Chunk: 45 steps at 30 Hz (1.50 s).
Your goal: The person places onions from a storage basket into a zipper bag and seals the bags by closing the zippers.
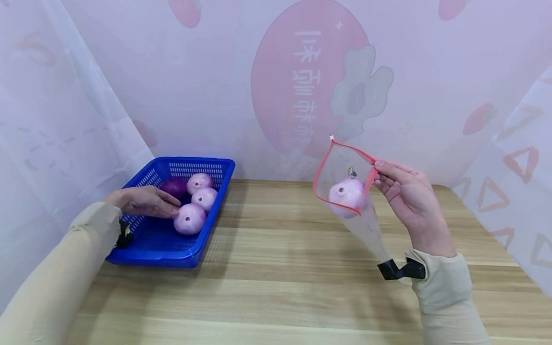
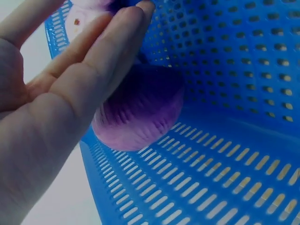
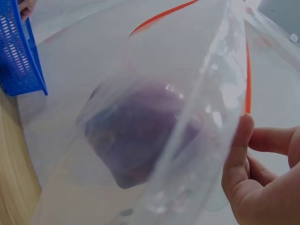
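Fingers extended, my left hand [image 1: 148, 201] reaches into a blue basket [image 1: 155, 258], its fingertips at the left side of the nearest pale purple onion [image 1: 189, 219]. Two more pale onions [image 1: 204, 199] lie behind that one. A dark purple onion [image 1: 174, 187] sits beyond the hand, and the left wrist view shows a purple onion [image 2: 140, 112] behind the fingers. My right hand [image 1: 407, 196] pinches the red-edged rim of a clear zip bag [image 1: 366, 235] between thumb and fingers. The bag hangs with its mouth spread, and one onion [image 1: 346, 193] is inside it.
Both stand on or above a wooden table [image 1: 276, 287]. A printed cloth [image 1: 207, 96] hangs behind the table and along both sides. The basket is at the left, close to the back cloth.
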Each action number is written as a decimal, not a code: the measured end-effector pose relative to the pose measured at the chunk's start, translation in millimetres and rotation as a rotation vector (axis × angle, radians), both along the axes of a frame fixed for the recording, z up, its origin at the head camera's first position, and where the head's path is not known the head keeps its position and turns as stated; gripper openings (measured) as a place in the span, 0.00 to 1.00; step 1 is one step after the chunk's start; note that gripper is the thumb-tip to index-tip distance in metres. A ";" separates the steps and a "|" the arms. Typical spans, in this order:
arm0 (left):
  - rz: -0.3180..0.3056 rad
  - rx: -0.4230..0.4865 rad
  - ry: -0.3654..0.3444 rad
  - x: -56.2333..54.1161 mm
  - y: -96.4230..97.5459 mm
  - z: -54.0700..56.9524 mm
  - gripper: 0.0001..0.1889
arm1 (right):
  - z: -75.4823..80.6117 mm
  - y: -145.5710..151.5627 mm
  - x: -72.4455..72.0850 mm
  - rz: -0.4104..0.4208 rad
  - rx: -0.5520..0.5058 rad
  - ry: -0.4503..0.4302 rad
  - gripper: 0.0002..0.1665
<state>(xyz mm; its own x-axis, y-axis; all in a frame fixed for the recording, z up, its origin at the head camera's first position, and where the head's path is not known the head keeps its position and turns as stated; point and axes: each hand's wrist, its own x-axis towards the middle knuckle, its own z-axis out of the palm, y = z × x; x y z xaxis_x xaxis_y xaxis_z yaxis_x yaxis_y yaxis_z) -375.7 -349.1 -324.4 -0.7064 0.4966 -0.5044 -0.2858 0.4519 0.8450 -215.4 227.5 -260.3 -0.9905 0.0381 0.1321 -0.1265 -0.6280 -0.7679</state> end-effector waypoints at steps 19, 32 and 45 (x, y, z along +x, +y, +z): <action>-0.134 0.002 -0.028 -5.6 14.4 -15.8 0.36 | -0.1 0.4 -0.9 -0.003 0.017 -0.001 0.08; -0.160 0.008 -0.015 -6.3 17.2 -20.9 0.34 | -1.4 1.8 -1.8 -0.004 0.011 -0.009 0.07; -0.190 0.047 0.014 -5.4 11.5 -19.9 0.32 | 0.1 2.7 -1.1 -0.013 0.024 -0.022 0.07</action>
<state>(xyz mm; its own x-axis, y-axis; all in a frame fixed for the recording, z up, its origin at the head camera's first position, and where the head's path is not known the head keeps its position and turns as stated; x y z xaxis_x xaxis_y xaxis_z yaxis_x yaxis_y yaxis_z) -381.1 -337.6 -344.4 -0.6046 0.6446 -0.4679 -0.1868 0.4563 0.8700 -216.5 230.2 -260.2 -0.9927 0.0476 0.1111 -0.1171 -0.6077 -0.7855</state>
